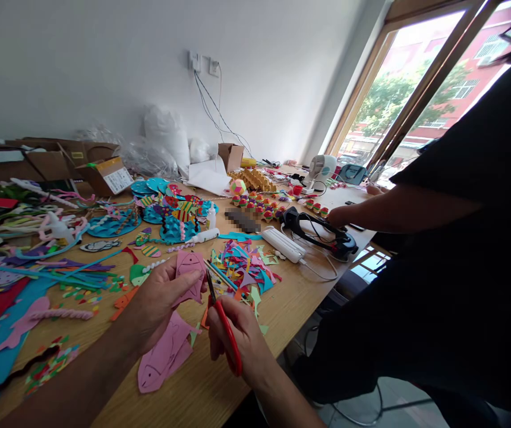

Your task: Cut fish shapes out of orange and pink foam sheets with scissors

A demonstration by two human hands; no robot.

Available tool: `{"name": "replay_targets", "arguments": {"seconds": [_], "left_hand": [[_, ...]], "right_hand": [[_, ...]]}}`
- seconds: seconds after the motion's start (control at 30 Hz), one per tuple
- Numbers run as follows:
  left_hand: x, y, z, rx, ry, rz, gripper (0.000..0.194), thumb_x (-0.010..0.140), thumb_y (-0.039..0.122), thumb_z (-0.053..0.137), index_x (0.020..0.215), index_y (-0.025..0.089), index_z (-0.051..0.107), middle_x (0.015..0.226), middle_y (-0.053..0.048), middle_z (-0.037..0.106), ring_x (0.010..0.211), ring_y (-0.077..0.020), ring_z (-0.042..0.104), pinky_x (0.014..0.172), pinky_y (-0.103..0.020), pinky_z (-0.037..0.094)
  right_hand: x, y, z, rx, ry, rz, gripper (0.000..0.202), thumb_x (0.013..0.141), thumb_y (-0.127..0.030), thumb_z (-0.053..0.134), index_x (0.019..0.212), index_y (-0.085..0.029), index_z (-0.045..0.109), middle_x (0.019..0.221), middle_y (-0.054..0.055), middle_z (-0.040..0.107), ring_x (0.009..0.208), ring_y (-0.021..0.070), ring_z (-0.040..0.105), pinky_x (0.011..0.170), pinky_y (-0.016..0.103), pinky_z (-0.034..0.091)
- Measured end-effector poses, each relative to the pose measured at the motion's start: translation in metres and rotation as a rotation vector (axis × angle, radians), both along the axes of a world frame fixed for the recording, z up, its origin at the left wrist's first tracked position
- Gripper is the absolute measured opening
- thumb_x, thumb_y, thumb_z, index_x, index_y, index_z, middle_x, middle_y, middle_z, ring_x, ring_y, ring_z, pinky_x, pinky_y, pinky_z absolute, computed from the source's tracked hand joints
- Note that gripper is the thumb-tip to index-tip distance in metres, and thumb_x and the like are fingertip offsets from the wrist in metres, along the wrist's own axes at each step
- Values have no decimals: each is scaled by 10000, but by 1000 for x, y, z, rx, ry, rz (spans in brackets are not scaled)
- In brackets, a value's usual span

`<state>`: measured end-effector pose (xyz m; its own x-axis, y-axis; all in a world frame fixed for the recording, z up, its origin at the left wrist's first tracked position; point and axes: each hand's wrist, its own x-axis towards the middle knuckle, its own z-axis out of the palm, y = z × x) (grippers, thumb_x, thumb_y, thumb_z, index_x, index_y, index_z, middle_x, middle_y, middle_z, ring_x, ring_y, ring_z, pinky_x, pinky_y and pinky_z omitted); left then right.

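Between the thumb and fingers of my left hand [161, 300] is a pink paper fish [191, 267], with a fish outline drawn on it in dark lines. My right hand [240, 333] grips red-handled scissors [227, 336], their dark blades pointing up beside the right edge of the pink paper. Whether the blades touch the paper, I cannot tell. Below my hands lies another pink sheet [164, 353] with fish drawn on it. Just past the scissors spreads a heap of coloured paper scraps [246, 264].
A white power strip [283, 245] and a black head strap device [318, 232] lie near the table's right edge. Glue bottles [211, 217], pipe cleaners [63, 314] and blue paper plates [115, 223] crowd the left and back. A person in black [451, 267] stands at right, one arm over the table.
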<state>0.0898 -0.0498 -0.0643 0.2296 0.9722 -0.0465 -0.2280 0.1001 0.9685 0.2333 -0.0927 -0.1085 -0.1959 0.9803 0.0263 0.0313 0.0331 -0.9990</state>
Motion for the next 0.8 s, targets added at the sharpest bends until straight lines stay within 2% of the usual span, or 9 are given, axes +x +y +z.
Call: {"name": "replay_targets", "arguments": {"seconds": [0.23, 0.5, 0.8], "left_hand": [[-1, 3, -3, -8, -21, -35, 103, 708, 279, 734, 730, 185, 701, 667, 19, 699, 624, -107, 574, 588, -185, 470], [5, 0, 1, -26, -50, 8, 129, 645, 274, 761, 658, 178, 677, 582, 37, 659, 566, -102, 549, 566, -186, 468], [4, -1, 1, -45, -66, -3, 111, 651, 254, 757, 679, 180, 680, 627, 32, 685, 595, -110, 574, 590, -198, 473]], "right_hand": [[-1, 0, 2, -24, 43, -3, 230, 821, -276, 507, 612, -194, 456, 415, -75, 431, 335, 60, 378, 351, 161, 271], [-1, 1, 0, -28, 53, -12, 240, 825, -308, 511, 620, -194, 459, 436, -78, 418, 334, 57, 380, 335, 157, 270], [-1, 1, -3, -20, 25, -22, 271, 829, -325, 520, 604, -203, 432, 421, -84, 403, 326, 59, 369, 329, 160, 259]]}}
